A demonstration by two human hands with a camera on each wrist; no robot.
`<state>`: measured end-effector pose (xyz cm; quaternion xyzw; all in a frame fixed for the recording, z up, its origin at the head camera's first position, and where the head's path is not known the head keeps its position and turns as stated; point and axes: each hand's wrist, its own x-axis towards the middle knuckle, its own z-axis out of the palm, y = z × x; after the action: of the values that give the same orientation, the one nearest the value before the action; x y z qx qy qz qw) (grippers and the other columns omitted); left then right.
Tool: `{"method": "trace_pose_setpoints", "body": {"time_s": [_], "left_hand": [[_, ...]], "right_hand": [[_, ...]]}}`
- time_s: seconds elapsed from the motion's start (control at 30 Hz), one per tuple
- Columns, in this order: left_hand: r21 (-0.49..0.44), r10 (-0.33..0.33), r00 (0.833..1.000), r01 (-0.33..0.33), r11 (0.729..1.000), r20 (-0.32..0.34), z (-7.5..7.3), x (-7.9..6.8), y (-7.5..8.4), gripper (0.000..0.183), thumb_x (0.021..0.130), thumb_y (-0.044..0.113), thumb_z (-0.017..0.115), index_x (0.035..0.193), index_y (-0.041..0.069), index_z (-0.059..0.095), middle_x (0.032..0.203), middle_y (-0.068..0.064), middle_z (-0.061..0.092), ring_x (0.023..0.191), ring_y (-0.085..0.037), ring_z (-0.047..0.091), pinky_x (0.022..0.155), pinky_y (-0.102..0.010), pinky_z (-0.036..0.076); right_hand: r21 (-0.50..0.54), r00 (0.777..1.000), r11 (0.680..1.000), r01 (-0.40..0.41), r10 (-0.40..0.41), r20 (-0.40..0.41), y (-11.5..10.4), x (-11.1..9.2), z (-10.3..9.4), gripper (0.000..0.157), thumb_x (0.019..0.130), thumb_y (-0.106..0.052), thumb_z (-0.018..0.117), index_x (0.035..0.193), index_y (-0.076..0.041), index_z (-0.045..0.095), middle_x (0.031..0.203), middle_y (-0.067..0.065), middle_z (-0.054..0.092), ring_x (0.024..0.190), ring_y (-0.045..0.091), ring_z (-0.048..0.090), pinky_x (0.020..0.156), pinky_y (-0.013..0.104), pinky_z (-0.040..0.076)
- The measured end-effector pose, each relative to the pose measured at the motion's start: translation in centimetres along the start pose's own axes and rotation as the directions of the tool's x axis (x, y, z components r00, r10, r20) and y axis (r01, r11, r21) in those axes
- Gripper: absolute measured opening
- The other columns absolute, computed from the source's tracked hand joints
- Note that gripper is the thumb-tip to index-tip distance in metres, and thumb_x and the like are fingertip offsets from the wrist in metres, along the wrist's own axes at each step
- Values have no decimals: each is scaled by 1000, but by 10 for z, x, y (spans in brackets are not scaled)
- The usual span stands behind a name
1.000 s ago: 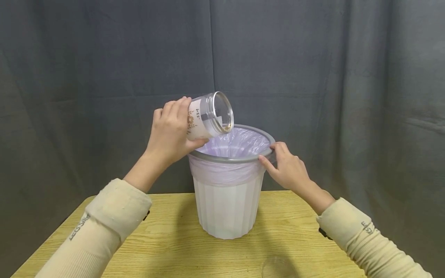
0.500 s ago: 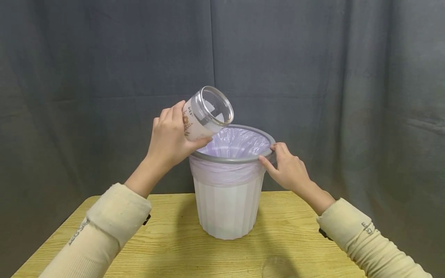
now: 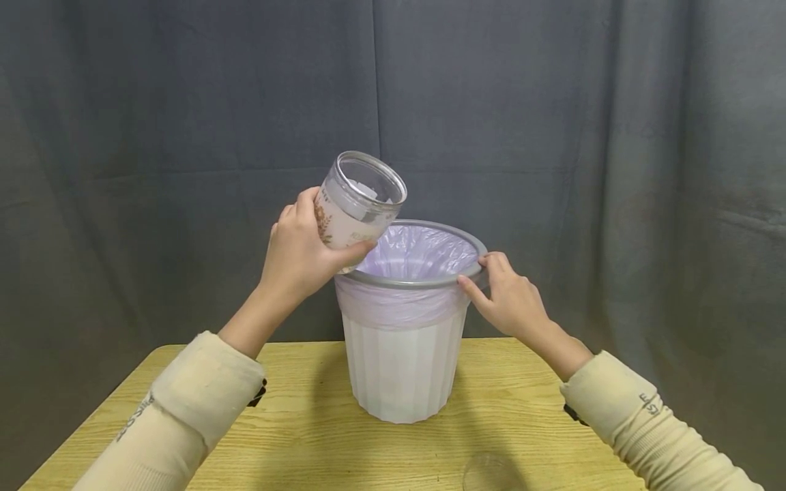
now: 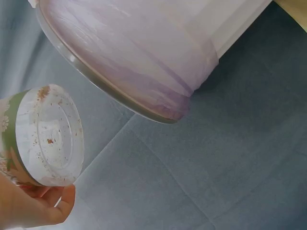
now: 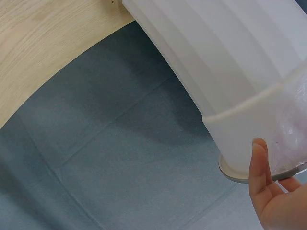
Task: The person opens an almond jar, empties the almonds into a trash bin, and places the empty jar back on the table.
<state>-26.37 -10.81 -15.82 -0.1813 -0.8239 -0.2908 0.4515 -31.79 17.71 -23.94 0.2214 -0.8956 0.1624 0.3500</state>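
My left hand grips a clear plastic jar with a floral label, without a lid on it. The jar leans to the right, its mouth upward and above the left rim of a white trash can. Through the jar's base in the left wrist view, brown crumbs show scattered on the bottom. A thin purple bag lines the can and folds down outside under a grey rim ring. With thumb and fingers, my right hand pinches the ring at its right side.
The can stands on a yellow wood-grain table. A clear round lid lies at the table's near edge, partly cut off by the frame. Behind the table hangs a dark grey curtain.
The jar has tipped back from nearly sideways to a more upright lean, its mouth shifting slightly left and turning upward. The right hand and the can stay put.
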Motion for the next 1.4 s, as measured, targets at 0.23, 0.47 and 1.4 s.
{"method": "trace_pose_setpoints", "body": {"time_s": [0.23, 0.47, 1.4], "left_hand": [[-95, -89, 993, 96, 991, 73, -4, -2, 2, 78, 61, 40, 78, 118, -1, 45, 96, -13, 56, 86, -27, 52, 68, -40, 43], [-178, -141, 982, 162, 971, 124, -5, -3, 5, 72, 65, 36, 76, 118, -2, 45, 97, -12, 57, 85, -24, 55, 68, -37, 45], [-371, -253, 922, 353, 859, 292, -8, -9, 5, 59, 76, 38, 67, 116, 1, 45, 101, -10, 56, 88, -22, 56, 73, -37, 47]], "right_hand": [[-1, 1000, 1000, 1, -1, 0, 1, -1, 0, 51, 89, -40, 49, 114, 4, 46, 116, 17, 46, 47, 18, 42, 40, 31, 37], [0, 1000, 1000, 0, 0, 1, 2, -1, 0, 51, 89, -40, 48, 115, 4, 45, 116, 16, 46, 46, 18, 42, 40, 31, 37], [5, 1000, 1000, -2, 2, 2, 1, 1, 2, 52, 89, -40, 48, 115, 4, 45, 117, 16, 46, 45, 18, 42, 40, 30, 36]]}}
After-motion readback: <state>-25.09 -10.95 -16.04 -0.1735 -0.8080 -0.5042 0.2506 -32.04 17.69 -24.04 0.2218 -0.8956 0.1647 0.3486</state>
